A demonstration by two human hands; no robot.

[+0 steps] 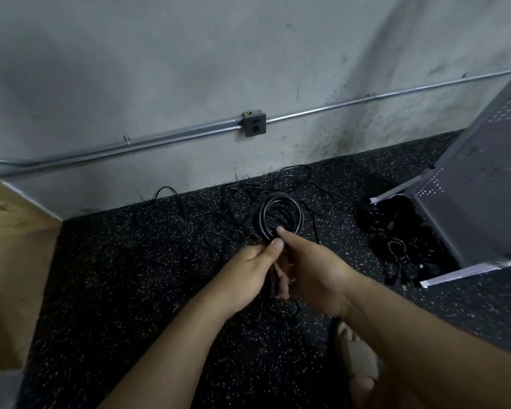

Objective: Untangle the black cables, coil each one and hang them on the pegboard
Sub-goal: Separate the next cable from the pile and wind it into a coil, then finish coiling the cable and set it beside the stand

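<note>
A coiled black cable (282,215) is held up in front of me over the speckled floor. My left hand (252,268) pinches the bottom of the coil with its thumb on top. My right hand (309,265) grips the same coil beside it, its thumb pressed on the loops. Loose ends of the cable hang down between my palms. Behind the coil a tangle of thin black cables (219,228) lies spread on the floor by the wall. The grey pegboard (481,184) leans at the right, with no cable on it that I can see.
A second heap of black cables (401,240) lies at the foot of the pegboard. A concrete wall with a metal conduit (160,140) and an outlet box (254,124) stands behind. A wooden board (9,261) sits at the left. My sandalled foot (356,358) is at the bottom.
</note>
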